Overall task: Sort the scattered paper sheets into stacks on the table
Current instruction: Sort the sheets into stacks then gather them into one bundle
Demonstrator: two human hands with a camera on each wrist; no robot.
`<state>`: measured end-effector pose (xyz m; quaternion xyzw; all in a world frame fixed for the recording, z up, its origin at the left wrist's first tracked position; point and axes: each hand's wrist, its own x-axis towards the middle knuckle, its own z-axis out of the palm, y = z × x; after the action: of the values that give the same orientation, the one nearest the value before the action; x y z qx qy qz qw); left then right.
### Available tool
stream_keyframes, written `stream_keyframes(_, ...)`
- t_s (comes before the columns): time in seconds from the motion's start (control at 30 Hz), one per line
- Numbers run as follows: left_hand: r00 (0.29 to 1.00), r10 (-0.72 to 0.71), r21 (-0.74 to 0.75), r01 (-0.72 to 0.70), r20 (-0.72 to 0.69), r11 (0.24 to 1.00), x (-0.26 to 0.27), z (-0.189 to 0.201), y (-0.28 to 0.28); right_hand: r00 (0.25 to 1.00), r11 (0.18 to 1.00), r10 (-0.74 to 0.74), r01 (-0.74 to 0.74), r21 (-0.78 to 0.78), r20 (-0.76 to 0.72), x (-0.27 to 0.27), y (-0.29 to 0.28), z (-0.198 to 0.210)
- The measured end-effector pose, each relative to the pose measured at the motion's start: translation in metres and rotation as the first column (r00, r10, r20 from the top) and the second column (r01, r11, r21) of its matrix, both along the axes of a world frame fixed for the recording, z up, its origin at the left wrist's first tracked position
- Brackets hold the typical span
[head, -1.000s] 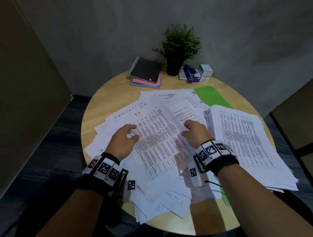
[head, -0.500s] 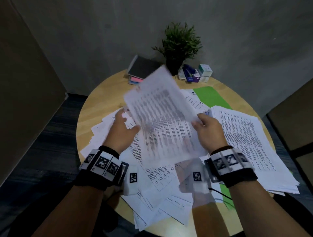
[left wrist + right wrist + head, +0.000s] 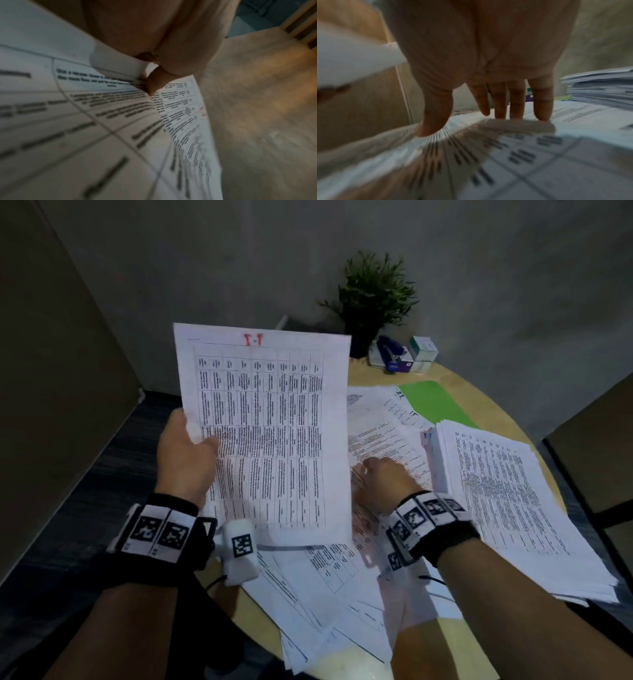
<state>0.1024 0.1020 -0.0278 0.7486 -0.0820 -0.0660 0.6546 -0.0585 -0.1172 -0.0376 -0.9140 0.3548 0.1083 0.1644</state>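
My left hand (image 3: 191,446) holds a printed sheet (image 3: 270,433) upright above the table, thumb pinching its left edge; a red mark sits at its top. The left wrist view shows the thumb (image 3: 154,83) pressed on that sheet (image 3: 85,121). My right hand (image 3: 383,477) lies with straight fingers on the scattered sheets (image 3: 387,433) in the middle of the round wooden table (image 3: 479,392). In the right wrist view the fingertips (image 3: 500,113) touch the top loose sheet (image 3: 513,155). A thick stack of sheets (image 3: 513,494) lies at the right, also in the right wrist view as a stack (image 3: 599,88).
A potted plant (image 3: 373,299) stands at the table's far edge beside a blue stapler (image 3: 392,356) and small boxes (image 3: 423,349). A green folder (image 3: 435,402) lies under the papers at the back right. More loose sheets (image 3: 335,611) overhang the near edge.
The lifted sheet has come fully upright in my left hand alone. My right hand has let go of it and dropped onto the scattered sheets.
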Motion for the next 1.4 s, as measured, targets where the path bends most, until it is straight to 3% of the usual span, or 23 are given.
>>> stream_keyframes(0.1,1.000,-0.011,0.034,0.011,0.004,0.999,-0.002,0.004,-0.001,0.995,0.995,-0.033,0.024,-0.099,-0.094,0.005,0.008,-0.009)
stream_keyframes(0.27,0.999,-0.037,0.038,0.037,-0.003,0.999,-0.002,0.007,-0.005,0.998,0.994,0.015,-0.009,-0.108,0.055,0.003,0.009,-0.017)
stream_keyframes(0.4,0.997,-0.078,0.056,0.079,-0.014,0.995,-0.002,0.004,-0.008,0.992,0.996,-0.044,0.053,-0.075,0.120,0.001,0.003,-0.025)
stream_keyframes(0.5,0.994,-0.105,0.059,0.107,-0.026,0.993,-0.005,0.006,-0.009,0.986,0.991,-0.117,0.124,-0.054,0.115,-0.002,-0.004,-0.017)
stream_keyframes(0.57,0.992,-0.116,0.030,0.118,-0.045,0.993,-0.005,0.006,-0.009,0.969,0.987,-0.155,0.161,-0.018,0.192,-0.008,-0.011,-0.003)
stream_keyframes(0.67,0.988,-0.135,0.002,0.136,-0.081,0.991,-0.004,0.005,-0.011,0.871,0.972,-0.232,0.189,0.140,0.433,-0.019,-0.027,0.026)
stream_keyframes(0.77,0.978,-0.165,-0.023,0.164,-0.124,0.986,-0.006,0.006,-0.017,0.663,0.881,-0.410,0.111,0.460,0.626,-0.026,-0.031,0.052)
stream_keyframes(0.87,0.951,-0.261,-0.076,0.251,-0.165,0.965,-0.012,0.008,-0.023,0.537,0.742,-0.517,-0.106,0.661,0.667,-0.025,-0.022,0.061)
stream_keyframes(0.93,0.924,-0.324,-0.129,0.303,-0.200,0.944,-0.014,0.010,-0.025,0.523,0.622,-0.584,-0.203,0.756,0.621,-0.018,-0.014,0.063)
stream_keyframes(1.07,0.929,-0.323,-0.127,0.304,-0.181,0.944,-0.010,0.010,-0.019,0.568,0.586,-0.578,-0.211,0.782,0.587,-0.003,-0.009,0.057)
stream_keyframes(1.17,0.956,-0.239,-0.058,0.233,-0.168,0.971,0.000,0.002,-0.008,0.682,0.622,-0.544,-0.063,0.780,0.489,0.001,-0.014,0.041)
stream_keyframes(1.23,0.972,-0.168,-0.025,0.166,-0.163,0.986,0.007,-0.004,-0.001,0.841,0.800,-0.378,0.086,0.594,0.387,0.001,-0.017,0.029)
stream_keyframes(1.3,0.981,-0.116,-0.029,0.112,-0.156,0.993,0.011,-0.005,0.004,0.981,0.959,-0.134,0.091,0.270,0.144,0.001,-0.014,0.019)
stream_keyframes(1.4,0.984,-0.109,-0.034,0.105,-0.138,0.994,0.013,-0.002,0.007,0.991,0.999,0.042,-0.043,-0.004,-0.130,0.005,0.002,-0.002)
